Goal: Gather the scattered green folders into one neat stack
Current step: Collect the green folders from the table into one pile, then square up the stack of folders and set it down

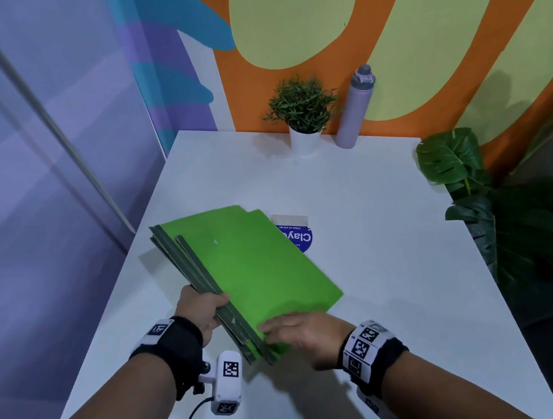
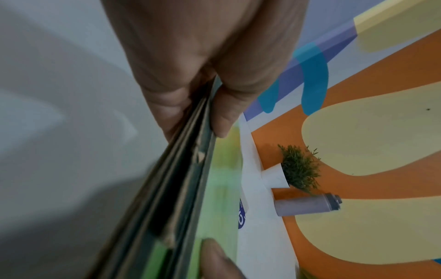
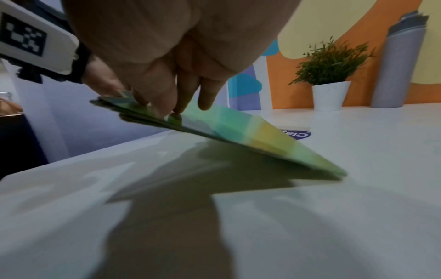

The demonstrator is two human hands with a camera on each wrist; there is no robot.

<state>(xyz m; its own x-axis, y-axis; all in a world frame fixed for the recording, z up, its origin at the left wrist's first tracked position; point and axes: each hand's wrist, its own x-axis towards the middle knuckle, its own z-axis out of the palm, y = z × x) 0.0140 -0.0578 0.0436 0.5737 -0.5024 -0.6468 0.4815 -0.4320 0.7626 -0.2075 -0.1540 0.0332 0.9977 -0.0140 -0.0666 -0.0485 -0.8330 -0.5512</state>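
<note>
Item: a bundle of flat bright-green card folders [image 1: 250, 267], several thick, with dull grey-green spine edges showing along the left side; the covers are fanned slightly out of line, one far corner stepping past another, and the top cover is plain apart from a small pale fleck. Position: tilted, left edge lifted, right-hand corner down on the white table [image 1: 391, 230], casting a dark shadow beneath. Surroundings: a blue round sticker with white lettering [image 1: 300, 237] lies flat on the table just beyond the bundle, partly covered by it; a small leafy plant in a white pot [image 1: 303, 127] and a tall lilac bottle with a grey cap [image 1: 353, 111] stand at the far edge against the orange-and-yellow painted wall, well apart from the folders; a large dark-green leafed plant [image 1: 509, 210] stands off the table's right side. Contact: the left hand [image 1: 200, 307] clamps the spine edges at the near left, thumb on top and fingers curled beneath; the right hand [image 1: 303, 333] rests on the near corner, fingers extended with their tips touching the top cover.
</note>
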